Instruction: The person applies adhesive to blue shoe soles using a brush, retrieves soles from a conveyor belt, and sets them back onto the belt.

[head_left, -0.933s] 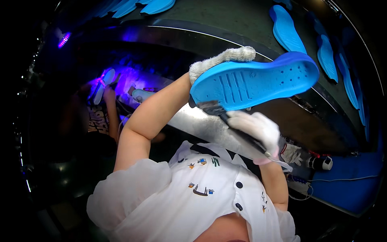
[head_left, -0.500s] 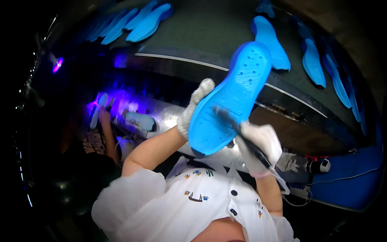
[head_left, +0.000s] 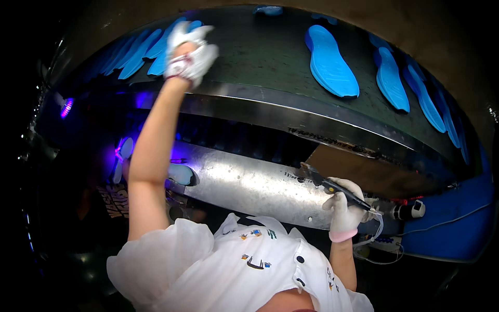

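Note:
My gloved left hand [head_left: 193, 56] is stretched out over the dark belt at the far left, blurred by motion. Behind and beside it shows a blue shoe sole [head_left: 157, 66], partly covered by the hand; whether the fingers grip it I cannot tell. My gloved right hand [head_left: 345, 208] is closed round the black handle of a brush [head_left: 340, 191], above the right part of the metal ledge. The bristle end points up and left, and a pale hose runs from the handle's other end. Another blue sole [head_left: 331, 62] lies flat on the belt, ahead of the brush.
More blue soles [head_left: 392, 80] lie along the belt [head_left: 249, 62] to the right, and several at the left. Below the belt's edge runs a metal ledge [head_left: 244, 177]. A pale sole [head_left: 180, 174] and a person's work under purple light are at the left.
The sole held in my left hand is gone from in front of me, and that hand has swung to the far left. The right hand has drawn the brush slightly down and right.

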`<state>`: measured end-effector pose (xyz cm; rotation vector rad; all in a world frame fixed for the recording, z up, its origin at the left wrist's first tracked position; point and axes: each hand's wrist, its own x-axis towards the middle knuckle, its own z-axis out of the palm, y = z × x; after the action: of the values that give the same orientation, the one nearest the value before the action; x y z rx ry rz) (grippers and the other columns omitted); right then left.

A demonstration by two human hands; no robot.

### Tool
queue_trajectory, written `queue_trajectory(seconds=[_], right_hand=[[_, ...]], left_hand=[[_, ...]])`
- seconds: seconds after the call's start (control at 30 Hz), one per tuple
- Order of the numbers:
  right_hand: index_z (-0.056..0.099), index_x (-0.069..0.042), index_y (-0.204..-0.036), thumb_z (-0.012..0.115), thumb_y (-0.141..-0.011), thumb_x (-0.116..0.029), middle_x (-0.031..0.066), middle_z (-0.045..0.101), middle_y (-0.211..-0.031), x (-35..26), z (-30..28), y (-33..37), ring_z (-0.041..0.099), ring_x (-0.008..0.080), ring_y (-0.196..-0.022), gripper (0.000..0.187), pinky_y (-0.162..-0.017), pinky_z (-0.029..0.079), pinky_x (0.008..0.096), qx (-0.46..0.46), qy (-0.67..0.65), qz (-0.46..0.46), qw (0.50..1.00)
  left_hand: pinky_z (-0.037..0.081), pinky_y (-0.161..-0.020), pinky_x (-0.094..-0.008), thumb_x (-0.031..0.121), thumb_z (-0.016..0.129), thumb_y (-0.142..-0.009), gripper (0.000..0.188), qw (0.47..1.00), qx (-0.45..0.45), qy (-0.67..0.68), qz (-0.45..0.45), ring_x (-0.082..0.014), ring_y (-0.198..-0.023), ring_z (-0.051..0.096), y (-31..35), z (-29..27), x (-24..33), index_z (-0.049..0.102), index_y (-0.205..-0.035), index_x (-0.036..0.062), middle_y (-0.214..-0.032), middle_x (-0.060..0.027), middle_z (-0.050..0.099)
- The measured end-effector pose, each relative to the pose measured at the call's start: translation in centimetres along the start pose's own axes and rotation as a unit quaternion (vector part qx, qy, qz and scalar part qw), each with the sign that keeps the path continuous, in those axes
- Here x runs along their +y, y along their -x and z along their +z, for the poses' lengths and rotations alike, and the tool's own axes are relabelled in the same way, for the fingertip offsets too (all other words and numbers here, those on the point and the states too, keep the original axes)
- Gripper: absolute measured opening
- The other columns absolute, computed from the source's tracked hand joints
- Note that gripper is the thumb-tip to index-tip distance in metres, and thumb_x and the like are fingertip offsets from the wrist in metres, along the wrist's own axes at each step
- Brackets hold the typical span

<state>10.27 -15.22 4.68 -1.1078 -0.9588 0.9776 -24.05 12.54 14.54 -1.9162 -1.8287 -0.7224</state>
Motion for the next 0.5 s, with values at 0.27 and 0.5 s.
queue_trajectory(seconds=[0.27, 0.5], right_hand=[[0.063, 0.007, -0.113, 0.063, -0.091, 0.006, 0.0149, 0.072, -0.099, 2.3, -0.7, -0.6, 0.066, 0.0135, -0.072, 0.022, -0.063, 0.054, 0.0239, 0.09, -0.03, 0.051, 0.994], [0.062, 0.005, -0.119, 0.063, -0.095, 0.001, 0.0073, 0.066, -0.086, 2.5, -1.7, -1.1, 0.059, 0.0091, -0.064, 0.024, -0.055, 0.047, 0.0201, 0.091, -0.006, 0.065, 0.994]], left_hand=[[0.039, -0.118, -0.0444, 0.012, 0.054, -0.087, 0.048, 0.957, -0.217, -0.008, -0.194, -0.0384, -0.143, 0.046, 1.2, 2.2, -14.6, 0.066, -0.134, 0.0141, -0.156, -0.017, 0.048], [0.047, -0.107, -0.0435, 0.015, 0.06, -0.091, 0.031, 0.985, -0.063, 0.006, -0.159, -0.0374, -0.128, 0.058, 3.8, 1.2, -14.7, 0.07, -0.121, 0.01, -0.135, -0.0158, 0.064]])
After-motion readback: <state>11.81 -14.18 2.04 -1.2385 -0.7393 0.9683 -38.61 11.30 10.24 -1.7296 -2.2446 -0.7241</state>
